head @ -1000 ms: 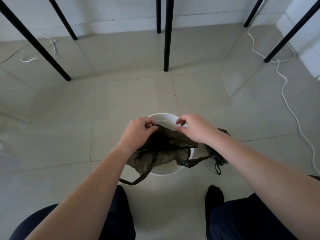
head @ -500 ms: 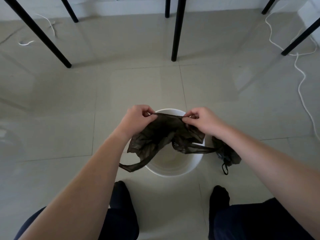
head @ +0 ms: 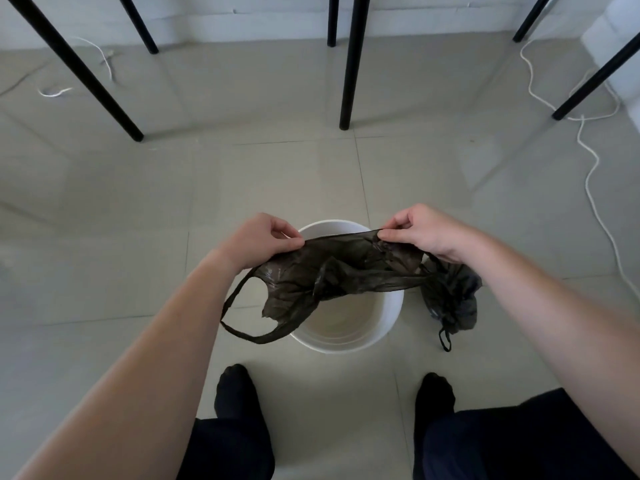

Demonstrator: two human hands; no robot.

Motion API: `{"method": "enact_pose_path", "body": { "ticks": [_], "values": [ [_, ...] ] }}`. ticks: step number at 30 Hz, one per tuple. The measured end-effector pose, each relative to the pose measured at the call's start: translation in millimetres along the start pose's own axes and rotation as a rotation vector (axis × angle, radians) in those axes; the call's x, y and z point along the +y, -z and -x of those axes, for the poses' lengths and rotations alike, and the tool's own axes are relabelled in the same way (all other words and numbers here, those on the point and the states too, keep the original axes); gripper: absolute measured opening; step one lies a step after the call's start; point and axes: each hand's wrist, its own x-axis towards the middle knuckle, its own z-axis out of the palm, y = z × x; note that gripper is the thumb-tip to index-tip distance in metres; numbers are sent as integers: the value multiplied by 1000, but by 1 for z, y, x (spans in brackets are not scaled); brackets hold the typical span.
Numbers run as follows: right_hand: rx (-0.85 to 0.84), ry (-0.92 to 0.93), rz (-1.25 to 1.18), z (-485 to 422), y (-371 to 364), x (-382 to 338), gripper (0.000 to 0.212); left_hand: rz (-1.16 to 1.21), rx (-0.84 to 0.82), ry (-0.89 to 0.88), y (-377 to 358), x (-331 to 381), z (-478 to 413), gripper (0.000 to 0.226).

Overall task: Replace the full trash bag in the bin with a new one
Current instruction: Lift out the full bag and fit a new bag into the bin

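A white round bin [head: 391, 315] stands on the tiled floor between my feet, with a bare inside. Above its mouth hangs a thin dark new trash bag [head: 332, 271], stretched sideways. My left hand [head: 258, 242] pinches its top edge at the left and my right hand [head: 420, 230] pinches it at the right. One handle loop [head: 242, 323] dangles over the bin's left rim. A tied, full dark trash bag [head: 450, 299] sits on the floor just right of the bin, partly hidden by my right forearm.
Black table legs [head: 349, 64] stand ahead, with more legs at the far left [head: 79, 71] and far right [head: 595, 77]. A white cable [head: 588, 161] runs along the floor on the right. My dark-socked feet [head: 235, 393] flank the space in front of the bin.
My hands have drawn apart, pulling the new bag's top edge taut and wider over the bin. The view has tilted slightly; the full bag on the floor has stayed put.
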Motion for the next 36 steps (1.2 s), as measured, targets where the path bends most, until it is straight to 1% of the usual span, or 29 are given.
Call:
{"method": "enact_pose_path", "body": {
  "ticks": [3, 6, 10, 13, 15, 16, 17, 19, 20, 21, 22, 23, 24, 25, 26, 28, 31, 33, 36],
  "values": [
    [65, -13, 137, -7, 0, 8, 4, -7, -6, -17, -4, -4, -1, 9],
    [102, -2, 233, -16, 3, 12, 13, -14, 38, -27, -7, -11, -9, 16],
    [103, -10, 290, -27, 10, 17, 22, -80, 193, -52, -14, -14, -22, 23],
    [124, 15, 361, -32, 18, 19, 25, -133, 333, -87, -15, -9, -28, 19],
    [166, 34, 387, -32, 21, 21, 23, -185, 403, -142, -17, -8, -26, 18],
    [195, 40, 397, -31, 20, 22, 25, -243, 457, -197, -20, -9, -25, 19],
    [243, 50, 443, -30, 19, 23, 33, -328, 527, -266, -25, -10, -23, 21],
    [418, 120, 657, -22, 10, 24, 49, -476, 648, -391, -36, -10, -17, 24],
    [528, 194, 753, -16, 3, 23, 50, -515, 656, -451, -41, -10, -12, 24],
    [613, 285, 803, -10, -7, 21, 45, -546, 622, -513, -46, -12, -8, 24],
    [644, 385, 807, -4, -18, 19, 38, -576, 557, -555, -51, -15, -3, 24],
    [614, 485, 796, 0, -29, 18, 31, -615, 481, -558, -56, -20, 1, 25],
    [538, 564, 794, 3, -41, 19, 27, -665, 418, -523, -61, -25, 5, 28],
    [448, 609, 804, 3, -53, 22, 28, -709, 368, -464, -65, -30, 9, 35],
    [361, 610, 822, 2, -64, 27, 32, -729, 323, -392, -68, -35, 11, 45],
    [242, 514, 851, -4, -76, 35, 45, -718, 242, -285, -71, -42, 12, 65],
    [153, 320, 792, -14, -75, 41, 60, -684, 198, -204, -65, -47, 4, 89],
    [123, 213, 743, -21, -64, 48, 62, -617, 172, -159, -61, -49, -2, 101],
    [96, 37, 697, -20, -42, 56, 52, -524, 95, -101, -56, -54, -10, 115]
  ]
}}
